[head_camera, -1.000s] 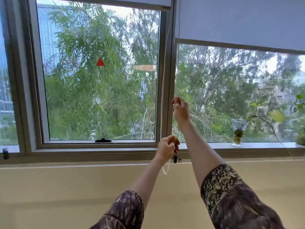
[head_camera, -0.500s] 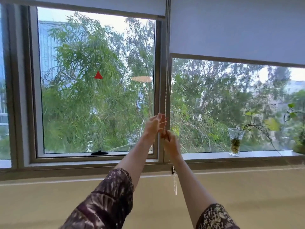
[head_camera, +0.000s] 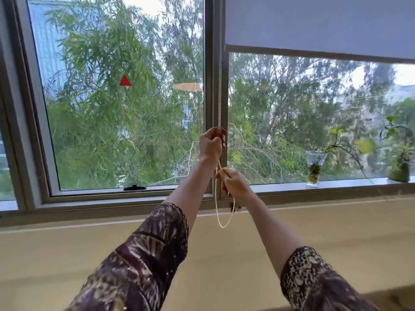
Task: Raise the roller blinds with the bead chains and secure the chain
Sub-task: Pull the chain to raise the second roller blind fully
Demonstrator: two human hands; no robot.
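Observation:
A white bead chain (head_camera: pixel 219 93) hangs down the window post between two panes. My left hand (head_camera: pixel 211 143) is closed around the chain high up, at about mid-window height. My right hand (head_camera: pixel 233 184) grips the chain lower down, just above the sill. Below my right hand the chain loop (head_camera: pixel 223 222) dangles free in front of the wall. The grey roller blind (head_camera: pixel 314 25) over the right pane is partly raised, its bottom bar near the top of the glass. A small dark chain holder (head_camera: pixel 233 207) sits on the frame under the post, partly hidden by my right wrist.
A glass vase with a trailing plant (head_camera: pixel 314 169) stands on the right sill, with another plant (head_camera: pixel 400 162) at the far right. A black window handle (head_camera: pixel 134 187) sits on the left pane's lower frame. A beige wall (head_camera: pixel 67 254) runs below the sill.
My left hand has closed on the chain above, and my right hand has dropped lower, down to sill height. The right blind's bottom bar looks slightly higher.

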